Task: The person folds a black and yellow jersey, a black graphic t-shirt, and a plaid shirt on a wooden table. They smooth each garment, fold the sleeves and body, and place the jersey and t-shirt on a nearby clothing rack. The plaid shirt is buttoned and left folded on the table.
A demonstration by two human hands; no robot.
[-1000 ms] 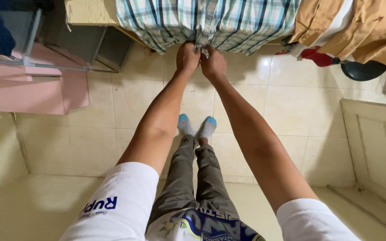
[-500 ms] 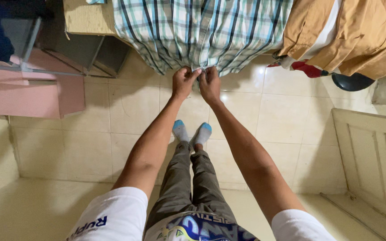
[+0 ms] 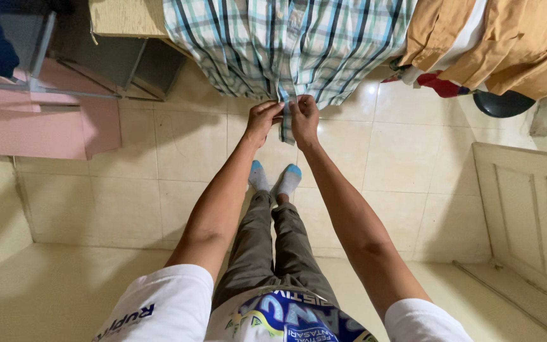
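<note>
A plaid shirt in blue, green and white hangs at the top middle. Both my arms reach forward to its lower front edge. My left hand pinches the left side of the shirt's front opening near the hem. My right hand pinches the right side, and the two hands almost touch. A narrow strip of the shirt hangs down between them. Below, my legs in grey trousers and my feet in grey and blue socks stand on the tiled floor.
Tan garments hang to the right of the plaid shirt, with a red item below them. A pink panel and grey shelf frame stand at left. A cream panelled door is at right. A dark round object sits near it.
The view has shifted, so the shirt and my hands sit lower in the picture. Both hands stay together on the shirt's front edge near the hem.
</note>
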